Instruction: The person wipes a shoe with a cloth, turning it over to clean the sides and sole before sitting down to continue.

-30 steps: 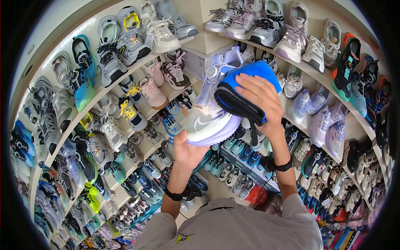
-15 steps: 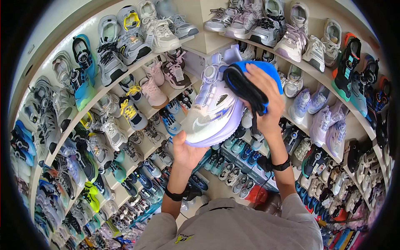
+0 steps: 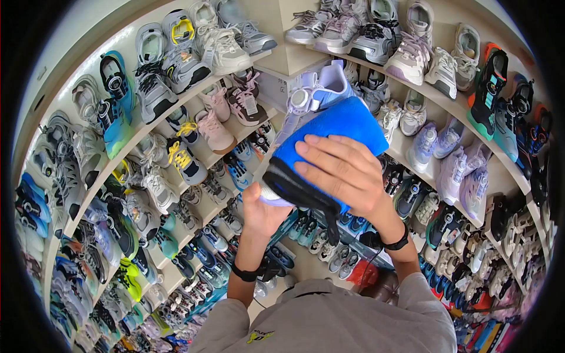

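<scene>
A white and lavender sneaker (image 3: 332, 85) with a dial on its tongue is held up in front of me, toe toward my body. My left hand (image 3: 263, 209) grips it at the toe, thumb along the toe's side; the other fingers are mostly hidden beneath. My right hand (image 3: 344, 176) holds a folded blue cloth (image 3: 329, 126) with a thick black edge against the sneaker's side. That cloth covers most of the midfoot and part of the toe. The fingers of my right hand lie pressed across it, and a black strip hangs from its lower end.
Curved shelves (image 3: 176, 100) full of sneakers surround me on both sides. Grey sneakers (image 3: 156, 76) stand on the upper left shelf, and lavender sneakers (image 3: 453, 170) on the right one. Below, more shoes and a red bag (image 3: 363, 275) are near the floor.
My right hand has moved down and left with the cloth, from the sneaker's collar to its side and toe. The cloth now hides much more of the sneaker. My left hand stays at the toe.
</scene>
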Tool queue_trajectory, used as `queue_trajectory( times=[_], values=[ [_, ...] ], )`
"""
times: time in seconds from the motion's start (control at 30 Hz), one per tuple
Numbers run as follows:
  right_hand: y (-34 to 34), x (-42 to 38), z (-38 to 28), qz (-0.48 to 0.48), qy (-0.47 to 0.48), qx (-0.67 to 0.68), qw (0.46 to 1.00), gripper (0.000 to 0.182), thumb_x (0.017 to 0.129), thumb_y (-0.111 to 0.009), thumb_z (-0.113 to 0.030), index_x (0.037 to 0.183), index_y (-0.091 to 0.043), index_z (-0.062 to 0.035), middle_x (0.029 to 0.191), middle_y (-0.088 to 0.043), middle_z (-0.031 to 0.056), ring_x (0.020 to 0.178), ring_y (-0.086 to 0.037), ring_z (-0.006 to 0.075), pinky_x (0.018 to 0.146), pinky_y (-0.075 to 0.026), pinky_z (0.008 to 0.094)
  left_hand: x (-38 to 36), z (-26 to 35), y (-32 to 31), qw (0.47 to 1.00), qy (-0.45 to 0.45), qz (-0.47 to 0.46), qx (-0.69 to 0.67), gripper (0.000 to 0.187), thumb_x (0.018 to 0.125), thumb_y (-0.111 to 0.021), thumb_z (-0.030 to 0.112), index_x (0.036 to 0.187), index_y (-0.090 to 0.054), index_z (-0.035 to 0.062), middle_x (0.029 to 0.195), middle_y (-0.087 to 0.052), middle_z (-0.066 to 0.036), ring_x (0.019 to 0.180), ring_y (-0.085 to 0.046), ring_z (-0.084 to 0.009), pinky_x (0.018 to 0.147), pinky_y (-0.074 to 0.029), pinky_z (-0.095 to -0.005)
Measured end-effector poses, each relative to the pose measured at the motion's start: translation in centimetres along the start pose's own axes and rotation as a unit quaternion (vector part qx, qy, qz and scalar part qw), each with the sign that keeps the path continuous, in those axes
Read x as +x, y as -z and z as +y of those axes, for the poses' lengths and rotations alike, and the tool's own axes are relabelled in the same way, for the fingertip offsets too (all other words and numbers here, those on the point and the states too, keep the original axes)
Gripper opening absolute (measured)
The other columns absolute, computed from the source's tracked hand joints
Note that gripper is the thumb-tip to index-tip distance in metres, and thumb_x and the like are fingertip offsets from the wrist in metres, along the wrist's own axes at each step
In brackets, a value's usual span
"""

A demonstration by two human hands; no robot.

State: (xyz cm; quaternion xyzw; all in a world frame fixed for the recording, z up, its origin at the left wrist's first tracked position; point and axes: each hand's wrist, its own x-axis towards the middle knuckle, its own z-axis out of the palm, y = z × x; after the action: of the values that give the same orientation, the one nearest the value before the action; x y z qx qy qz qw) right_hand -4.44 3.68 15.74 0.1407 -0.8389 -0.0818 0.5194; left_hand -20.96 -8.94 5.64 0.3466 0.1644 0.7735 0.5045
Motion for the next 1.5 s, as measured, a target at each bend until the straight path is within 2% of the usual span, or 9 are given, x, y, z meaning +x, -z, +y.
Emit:
queue_trajectory(
  times=[0.17, 0.33, 0.57, 0.63, 0.73, 0.8, 0.9, 1.13, 1.5],
  values=[
    [0.0, 0.4, -1.3, -0.012, 0.057, 0.039, 0.998, 0.029, 0.086, -0.062, -0.012, 0.113, -0.07, -0.003, 0.123, -0.069, 0.0133, 0.115, -0.067, 0.0265, 0.097, -0.053, 0.0372, -0.5, -0.7, 2.3, 0.994, -0.023, -0.01, -0.108, 0.071, 0.095, -0.05, 0.05, 0.145, -0.045, -0.001, 0.139, -0.058, -0.016, 0.122, -0.061, -0.0273, 0.104, -0.05, -0.0398],
    [-0.6, 0.2, -2.4, -0.025, 0.08, 0.075, 0.994, 0.031, 0.088, -0.059, -0.013, 0.116, -0.069, -0.0031, 0.125, -0.069, 0.0129, 0.116, -0.066, 0.0258, 0.101, -0.05, 0.0365, -0.7, -2.0, 5.5, 0.988, 0.048, 0.135, -0.058, 0.06, 0.097, -0.047, 0.042, 0.137, -0.052, -0.0022, 0.126, -0.065, -0.019, 0.106, -0.067, -0.0291, 0.094, -0.056, -0.038],
    [-0.2, 0.1, -1.9, -0.028, 0.08, 0.059, 0.995, 0.031, 0.088, -0.059, -0.014, 0.115, -0.069, -0.0037, 0.125, -0.069, 0.0126, 0.116, -0.066, 0.0261, 0.1, -0.05, 0.0367, -0.8, -2.4, 6.8, 0.989, 0.037, 0.14, 0.034, 0.062, 0.098, -0.047, 0.044, 0.139, -0.05, -0.0024, 0.131, -0.062, -0.019, 0.111, -0.065, -0.027, 0.097, -0.054, -0.0375],
    [-0.1, 0.2, -1.6, -0.028, 0.075, 0.044, 0.996, 0.031, 0.087, -0.06, -0.014, 0.115, -0.069, -0.0039, 0.125, -0.069, 0.0124, 0.116, -0.066, 0.0264, 0.099, -0.051, 0.0369, -0.9, -1.7, 3.8, 0.985, 0.024, 0.051, -0.165, 0.066, 0.096, -0.051, 0.045, 0.142, -0.048, -0.0022, 0.133, -0.062, -0.017, 0.114, -0.065, -0.0263, 0.099, -0.053, -0.0376],
    [0.0, 0.3, -1.6, -0.024, 0.062, 0.027, 0.997, 0.031, 0.086, -0.061, -0.013, 0.114, -0.07, -0.0046, 0.124, -0.069, 0.0119, 0.115, -0.067, 0.0263, 0.098, -0.052, 0.0373, -0.7, -0.8, 1.8, 0.994, -0.003, -0.005, -0.108, 0.072, 0.093, -0.057, 0.045, 0.145, -0.045, -0.0019, 0.137, -0.06, -0.015, 0.12, -0.062, -0.0263, 0.102, -0.051, -0.038],
    [0.2, 0.4, -1.3, -0.019, 0.056, 0.017, 0.998, 0.03, 0.086, -0.061, -0.012, 0.115, -0.07, -0.0048, 0.123, -0.069, 0.0119, 0.115, -0.067, 0.0261, 0.098, -0.052, 0.0372, -0.5, -0.7, 1.7, 0.983, -0.011, -0.065, -0.171, 0.071, 0.094, -0.05, 0.049, 0.146, -0.044, 0.0008, 0.144, -0.053, -0.017, 0.129, -0.056, -0.0294, 0.108, -0.047, -0.0424],
    [0.2, 0.5, -0.9, -0.009, 0.038, -0.003, 0.999, 0.03, 0.086, -0.062, -0.012, 0.114, -0.07, -0.0058, 0.122, -0.07, 0.0112, 0.116, -0.066, 0.0253, 0.099, -0.051, 0.0375, -0.7, 0.1, 0.0, 0.999, -0.004, 0.033, -0.014, 0.076, 0.087, -0.059, 0.051, 0.146, -0.046, 0.0055, 0.147, -0.052, -0.015, 0.132, -0.053, -0.0299, 0.111, -0.044, -0.0476],
    [0.6, 0.2, 0.6, 0.009, -0.022, -0.026, 0.999, 0.03, 0.085, -0.061, -0.012, 0.113, -0.071, -0.0056, 0.124, -0.07, 0.0112, 0.118, -0.066, 0.0264, 0.099, -0.051, 0.0405, -0.5, 0.3, -0.6, 0.999, 0.001, 0.0, -0.04, 0.087, 0.083, -0.068, 0.05, 0.151, -0.039, 0.0058, 0.152, -0.046, -0.015, 0.139, -0.046, -0.0322, 0.12, -0.031, -0.053],
    [0.6, -0.5, 2.8, 0.093, -0.119, -0.02, 0.988, 0.041, 0.076, -0.073, -0.011, 0.116, -0.071, -0.0016, 0.124, -0.07, 0.0133, 0.117, -0.065, 0.0317, 0.098, -0.049, 0.0438, -0.7, 0.7, -1.1, 0.999, -0.008, 0.002, -0.046, 0.093, 0.082, -0.07, 0.047, 0.152, -0.034, -0.0005, 0.152, -0.045, -0.018, 0.14, -0.045, -0.0322, 0.12, -0.031, -0.0497]
  ],
)
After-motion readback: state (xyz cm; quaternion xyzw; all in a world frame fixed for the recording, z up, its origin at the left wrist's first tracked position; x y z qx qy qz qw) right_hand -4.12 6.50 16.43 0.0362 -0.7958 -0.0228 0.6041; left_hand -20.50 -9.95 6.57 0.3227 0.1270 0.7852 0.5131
